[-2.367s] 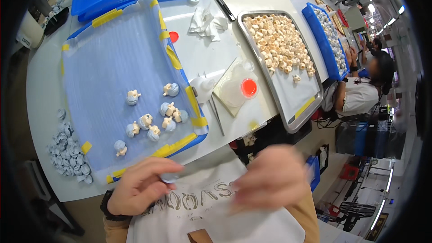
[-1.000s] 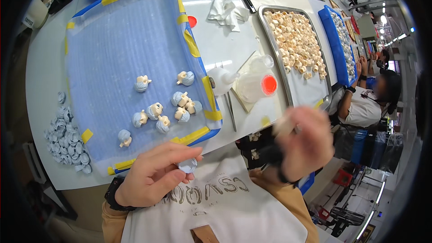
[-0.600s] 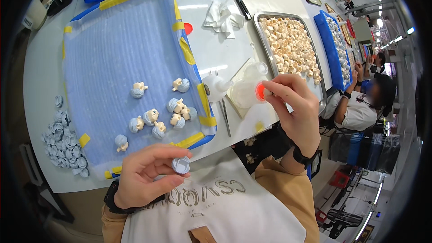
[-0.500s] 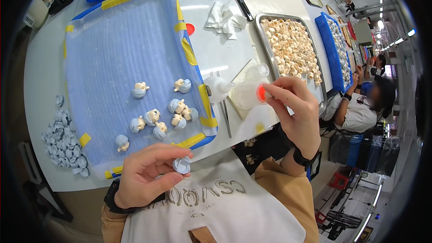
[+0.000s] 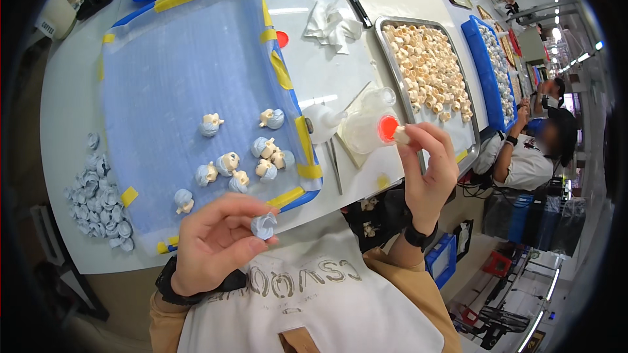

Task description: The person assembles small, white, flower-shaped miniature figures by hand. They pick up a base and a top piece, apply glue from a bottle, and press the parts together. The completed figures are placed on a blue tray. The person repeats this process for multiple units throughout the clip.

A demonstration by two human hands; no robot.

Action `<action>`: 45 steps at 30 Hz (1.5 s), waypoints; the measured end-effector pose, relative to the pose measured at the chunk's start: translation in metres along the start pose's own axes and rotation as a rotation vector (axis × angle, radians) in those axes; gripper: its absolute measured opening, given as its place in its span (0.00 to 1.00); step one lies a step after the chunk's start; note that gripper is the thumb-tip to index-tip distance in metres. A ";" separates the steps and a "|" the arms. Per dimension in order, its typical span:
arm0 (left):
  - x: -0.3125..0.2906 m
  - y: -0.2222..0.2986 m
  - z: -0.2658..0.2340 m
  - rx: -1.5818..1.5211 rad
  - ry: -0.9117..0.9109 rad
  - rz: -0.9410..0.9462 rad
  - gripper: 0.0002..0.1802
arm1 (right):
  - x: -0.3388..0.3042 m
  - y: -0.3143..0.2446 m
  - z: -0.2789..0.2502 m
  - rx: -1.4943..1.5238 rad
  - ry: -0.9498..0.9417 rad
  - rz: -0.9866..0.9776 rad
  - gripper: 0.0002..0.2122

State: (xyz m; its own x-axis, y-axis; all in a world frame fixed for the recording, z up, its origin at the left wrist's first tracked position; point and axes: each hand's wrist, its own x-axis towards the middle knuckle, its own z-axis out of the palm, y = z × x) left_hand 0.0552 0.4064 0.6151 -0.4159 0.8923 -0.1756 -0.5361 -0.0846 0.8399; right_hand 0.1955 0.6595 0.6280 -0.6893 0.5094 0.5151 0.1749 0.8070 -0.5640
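My left hand (image 5: 216,238) pinches a hollow light-blue hair piece (image 5: 263,225) between thumb and fingertips, above my lap. A small cream doll-face piece (image 5: 401,135) sits between the thumb and fingers of my right hand (image 5: 428,173). It is right beside the round red top (image 5: 388,128) of a translucent container (image 5: 360,132); whether they touch I cannot tell. Several joined doll heads (image 5: 227,163), cream with blue hair, lie on the lined blue tray (image 5: 163,78) ahead of my left hand.
Loose blue hair pieces (image 5: 98,202) are heaped left of the tray. A metal tray (image 5: 381,46) full of cream pieces stands to the right. Tweezers (image 5: 334,167), a white bottle (image 5: 322,122), crumpled tissue (image 5: 332,25) and a red cap (image 5: 282,39) lie between. Another person (image 5: 530,160) sits at far right.
My right hand has drawn back slightly from the red top, and the cream piece now shows in its fingers. The hair piece has turned a little in my left hand. The view has shifted slightly.
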 end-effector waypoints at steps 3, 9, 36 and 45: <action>0.000 0.001 0.002 -0.039 -0.021 -0.021 0.21 | -0.016 -0.022 0.008 0.277 0.034 -0.030 0.15; -0.001 -0.003 0.005 -0.148 -0.028 0.000 0.20 | -0.023 -0.065 0.032 0.728 -0.246 -0.208 0.20; -0.014 0.002 0.012 -0.003 0.117 0.149 0.39 | -0.021 -0.091 0.066 0.344 -0.214 -0.354 0.21; -0.041 0.022 0.002 0.337 0.030 0.060 0.36 | -0.023 -0.073 0.068 0.233 -0.249 -0.356 0.16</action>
State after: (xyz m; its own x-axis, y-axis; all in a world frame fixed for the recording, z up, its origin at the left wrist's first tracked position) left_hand 0.0623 0.3687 0.6416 -0.4633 0.8765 -0.1310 -0.2394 0.0186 0.9707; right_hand 0.1511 0.5685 0.6133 -0.8297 0.1040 0.5484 -0.2444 0.8156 -0.5245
